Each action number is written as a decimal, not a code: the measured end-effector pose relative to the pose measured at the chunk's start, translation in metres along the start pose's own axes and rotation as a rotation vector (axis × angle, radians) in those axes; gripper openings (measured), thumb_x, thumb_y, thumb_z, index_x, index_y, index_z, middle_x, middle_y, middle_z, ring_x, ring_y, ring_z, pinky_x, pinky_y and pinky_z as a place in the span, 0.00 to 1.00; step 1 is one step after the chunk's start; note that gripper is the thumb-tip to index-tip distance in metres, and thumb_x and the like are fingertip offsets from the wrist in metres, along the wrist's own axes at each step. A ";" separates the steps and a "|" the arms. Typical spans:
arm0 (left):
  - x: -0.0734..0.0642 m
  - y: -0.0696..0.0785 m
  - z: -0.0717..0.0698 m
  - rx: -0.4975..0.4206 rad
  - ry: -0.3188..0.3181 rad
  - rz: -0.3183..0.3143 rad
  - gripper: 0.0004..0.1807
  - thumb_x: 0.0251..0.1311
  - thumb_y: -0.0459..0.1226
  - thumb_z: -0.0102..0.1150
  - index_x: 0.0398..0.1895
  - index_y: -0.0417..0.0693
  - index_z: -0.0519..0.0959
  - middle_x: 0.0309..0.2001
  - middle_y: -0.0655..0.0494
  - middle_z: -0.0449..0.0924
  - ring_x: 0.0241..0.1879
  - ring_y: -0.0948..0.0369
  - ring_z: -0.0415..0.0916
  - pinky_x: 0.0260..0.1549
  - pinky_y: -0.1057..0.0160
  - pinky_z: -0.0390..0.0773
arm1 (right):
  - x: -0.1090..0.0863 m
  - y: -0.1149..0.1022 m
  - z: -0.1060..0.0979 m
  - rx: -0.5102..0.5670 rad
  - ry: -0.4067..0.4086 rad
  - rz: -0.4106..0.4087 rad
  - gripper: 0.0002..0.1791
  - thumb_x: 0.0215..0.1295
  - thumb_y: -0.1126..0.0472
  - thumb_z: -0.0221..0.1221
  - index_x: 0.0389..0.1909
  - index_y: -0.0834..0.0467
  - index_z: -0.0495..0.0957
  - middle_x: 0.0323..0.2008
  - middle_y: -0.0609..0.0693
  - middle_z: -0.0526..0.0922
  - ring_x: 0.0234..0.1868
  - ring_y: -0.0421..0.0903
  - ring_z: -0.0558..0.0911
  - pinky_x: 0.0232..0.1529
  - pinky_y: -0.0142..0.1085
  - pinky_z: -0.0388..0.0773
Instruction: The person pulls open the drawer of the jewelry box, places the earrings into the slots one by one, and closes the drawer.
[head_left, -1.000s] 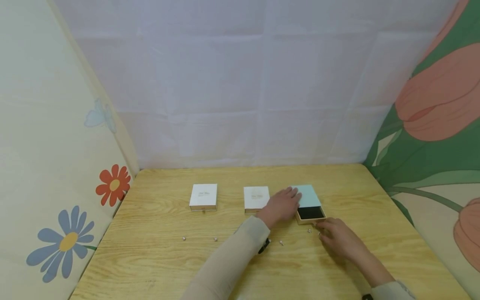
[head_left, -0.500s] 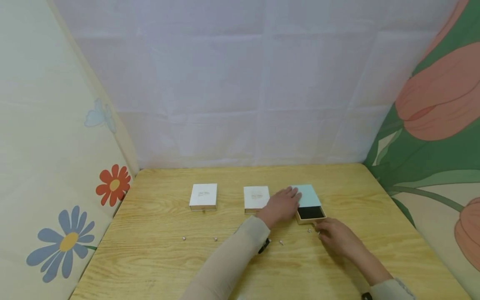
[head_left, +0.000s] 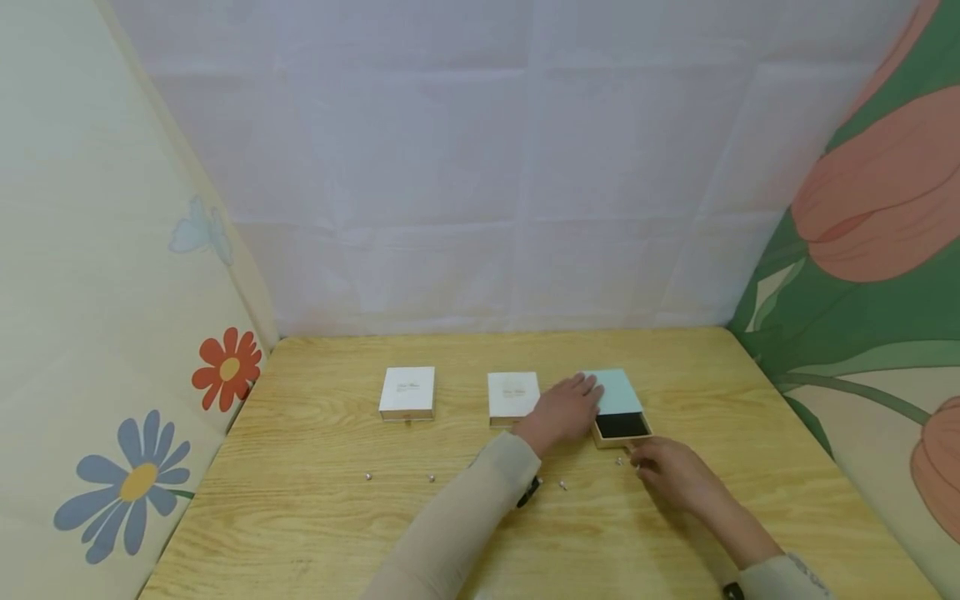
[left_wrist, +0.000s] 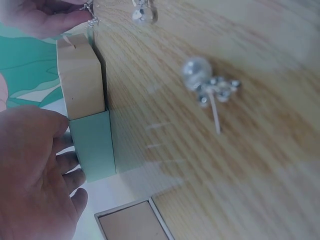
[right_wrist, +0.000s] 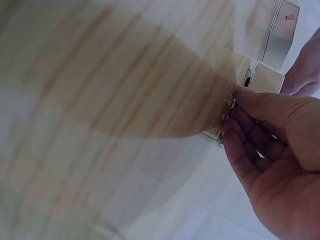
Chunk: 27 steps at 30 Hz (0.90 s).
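In the head view my left hand (head_left: 564, 408) lies on the left side of a mint-green box (head_left: 617, 390); the fingers stretch over its top. The box's cream drawer (left_wrist: 80, 80) is pulled partway out, showing a black lining (head_left: 621, 426). My right hand (head_left: 675, 473) is just in front of the drawer, with thumb and forefinger pinching a small silvery earring (right_wrist: 232, 101), mostly hidden by the fingertips. Beside that hand another earring (head_left: 618, 461) lies on the table. A pearl earring with silver beads (left_wrist: 197, 72) lies nearest the left wrist camera.
Two white boxes (head_left: 407, 392) with pale lettering stand to the left on the wooden table (head_left: 300, 500); the left forearm reaches past the nearer white box (head_left: 513, 393). Small earrings (head_left: 368, 477) are spread along the table's middle. A white cloth (head_left: 450, 167) hangs behind.
The right hand shifts very slightly at the drawer front. The left hand, the boxes and the earrings on the table keep their places.
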<state>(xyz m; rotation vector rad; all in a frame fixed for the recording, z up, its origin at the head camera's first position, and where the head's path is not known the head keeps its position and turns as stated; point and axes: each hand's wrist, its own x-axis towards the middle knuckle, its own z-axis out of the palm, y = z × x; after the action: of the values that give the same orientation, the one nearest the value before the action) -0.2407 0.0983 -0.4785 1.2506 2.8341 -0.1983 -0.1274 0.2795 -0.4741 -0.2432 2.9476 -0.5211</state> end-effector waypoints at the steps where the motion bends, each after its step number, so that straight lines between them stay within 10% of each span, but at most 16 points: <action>1: 0.000 0.000 0.000 -0.003 0.000 0.000 0.28 0.82 0.48 0.30 0.81 0.55 0.54 0.81 0.58 0.50 0.79 0.60 0.48 0.77 0.63 0.52 | 0.000 0.000 0.000 0.002 -0.003 0.002 0.09 0.60 0.69 0.67 0.39 0.56 0.86 0.53 0.64 0.83 0.56 0.65 0.80 0.58 0.64 0.75; 27: 0.000 -0.001 0.002 -0.026 -0.011 -0.009 0.29 0.83 0.48 0.29 0.82 0.56 0.52 0.81 0.59 0.49 0.80 0.60 0.47 0.77 0.64 0.50 | 0.002 0.003 -0.003 0.107 0.006 0.053 0.03 0.62 0.63 0.68 0.32 0.51 0.84 0.35 0.45 0.85 0.37 0.43 0.82 0.43 0.49 0.83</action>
<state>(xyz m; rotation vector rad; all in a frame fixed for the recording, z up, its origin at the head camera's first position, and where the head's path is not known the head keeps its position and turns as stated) -0.2416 0.0977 -0.4808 1.2283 2.8243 -0.1674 -0.1300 0.2833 -0.4726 -0.1520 2.9112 -0.6700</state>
